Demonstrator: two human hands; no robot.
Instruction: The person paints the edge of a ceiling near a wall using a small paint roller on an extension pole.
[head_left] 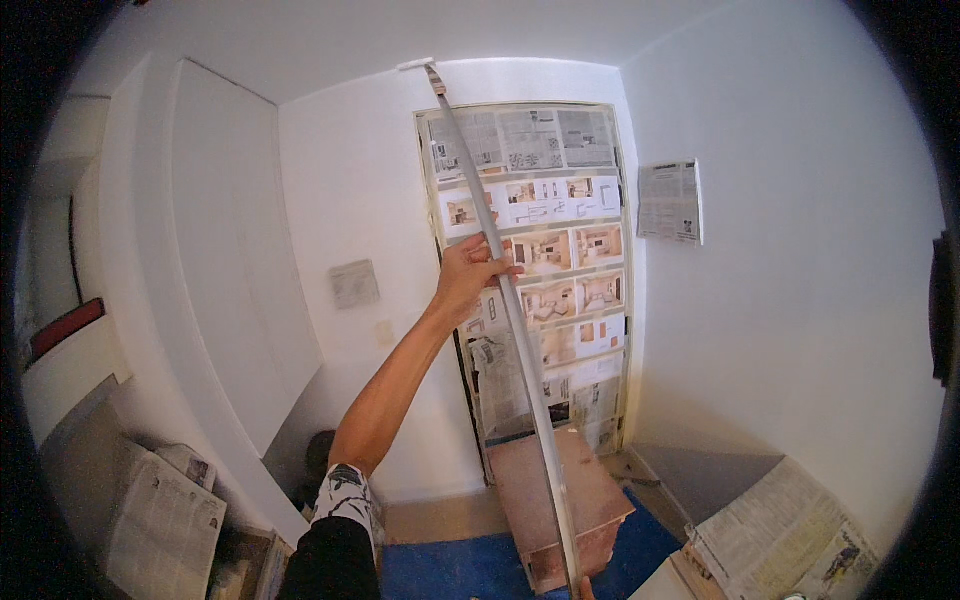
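A long grey metal pole [520, 340] slants up across the view from the lower edge. At its top end sits a small white paint applicator head [415, 66] on a striped brown piece; whether it is a brush or a roller I cannot tell. The head meets the line between the white wall and the ceiling above a door. My left hand [474, 274] is raised, its fingers and thumb closed around the pole's upper half. Of my right hand [586, 590] only a bit shows at the lower edge, against the pole's lower end; most of it is hidden.
Newspaper and printed pages cover the door [555, 270] ahead. A brown box-like stand [560, 490] is on a blue floor sheet [440, 570]. Newspaper [790, 535] drapes furniture at right, and more newspaper [165, 520] lies at left. Paper-covered fittings [670, 203] jut from the right wall.
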